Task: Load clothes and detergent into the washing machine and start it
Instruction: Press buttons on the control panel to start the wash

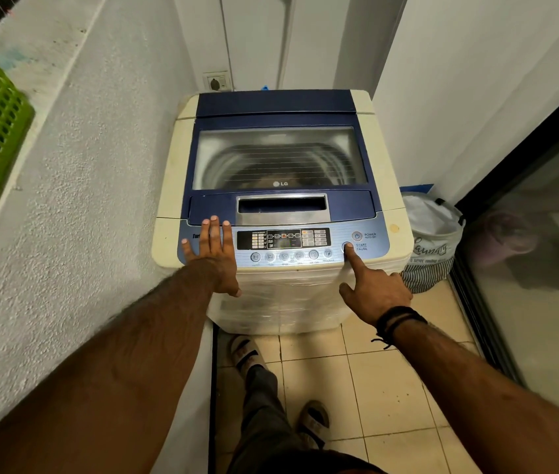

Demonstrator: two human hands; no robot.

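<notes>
Cream top-load washing machine (281, 213), blue glass lid (279, 159) closed, display lit

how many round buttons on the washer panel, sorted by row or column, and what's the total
Washing machine control panel, round buttons by group:
Bottom row under the display: 6
Right column: 2, the power button and the start/pause button, the latter under the right hand index fingertip
Total: 8

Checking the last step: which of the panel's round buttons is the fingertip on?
The START/PAUSE button, far right, directly under POWER button; the right hand's index finger touches it.
</notes>
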